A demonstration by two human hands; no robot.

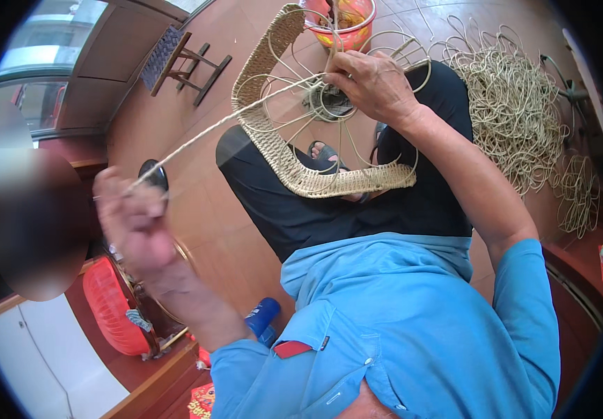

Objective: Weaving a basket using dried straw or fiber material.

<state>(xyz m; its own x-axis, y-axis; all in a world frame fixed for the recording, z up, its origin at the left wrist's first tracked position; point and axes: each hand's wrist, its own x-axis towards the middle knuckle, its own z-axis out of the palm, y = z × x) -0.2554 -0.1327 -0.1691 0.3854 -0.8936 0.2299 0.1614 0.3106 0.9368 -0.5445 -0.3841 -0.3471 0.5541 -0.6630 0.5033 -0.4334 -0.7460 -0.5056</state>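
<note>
A half-woven basket point(263, 133) of pale straw cord rests across my knees. Its woven part forms a bent band, and thin curved spokes stick out from it. My right hand point(374, 84) is closed at the spokes on the far side, fingertips pinched where the cord meets them; the exact spot is partly covered by the fingers. A length of straw cord point(224, 122) runs taut from there down to the left. At its other end my left hand point(134, 216), smeared by motion, is closed around the cord, held away from the basket.
On the right floor lies a big tangled heap of straw cord point(507, 105). A red and yellow bucket point(350, 31) stands beyond the basket. A low woven-seat stool point(182, 63) is at the far left. Nearer are a red mesh cover point(113, 307) and a blue bottle point(263, 314).
</note>
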